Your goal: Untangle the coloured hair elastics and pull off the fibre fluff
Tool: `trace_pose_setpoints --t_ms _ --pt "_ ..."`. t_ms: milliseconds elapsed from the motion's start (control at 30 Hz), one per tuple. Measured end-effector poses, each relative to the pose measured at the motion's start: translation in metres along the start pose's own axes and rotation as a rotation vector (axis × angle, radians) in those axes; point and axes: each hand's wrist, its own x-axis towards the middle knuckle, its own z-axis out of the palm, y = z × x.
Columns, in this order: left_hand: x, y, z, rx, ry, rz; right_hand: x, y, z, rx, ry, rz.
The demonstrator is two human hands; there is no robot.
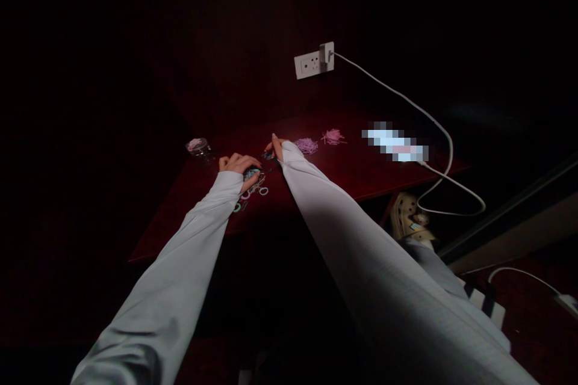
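Note:
My left hand point(239, 167) rests over a mixed pile of small hair ties and clips point(253, 176) on the dark red table. Its fingers are bent but apart, with thumb and fingertips around the pile. At the pile's near edge lie a white ring-shaped hair tie point(264, 191) and a green one point(237, 207). Just right of it, my right hand point(276, 146) is low over a few small dark pieces point(267, 156), its visible fingers apart. The sleeve hides part of this hand. Beyond it sit a heap of purple strips point(307, 145) and a pink heap point(333, 136).
A clear jar point(197, 147) with pink contents stands at the left. On the right lies a blurred-out bright device point(395, 143), joined by a white cable point(397, 93) to a wall socket point(311, 63). A beige clog point(409, 216) shows below the table edge.

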Motion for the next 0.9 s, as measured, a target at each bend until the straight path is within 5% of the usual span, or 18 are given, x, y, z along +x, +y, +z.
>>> trace_pose_setpoints --t_ms 900 --pt "0.009 -0.004 0.021 -0.211 -0.014 -0.135 -0.011 -0.003 -0.003 0.014 -0.012 -0.046"
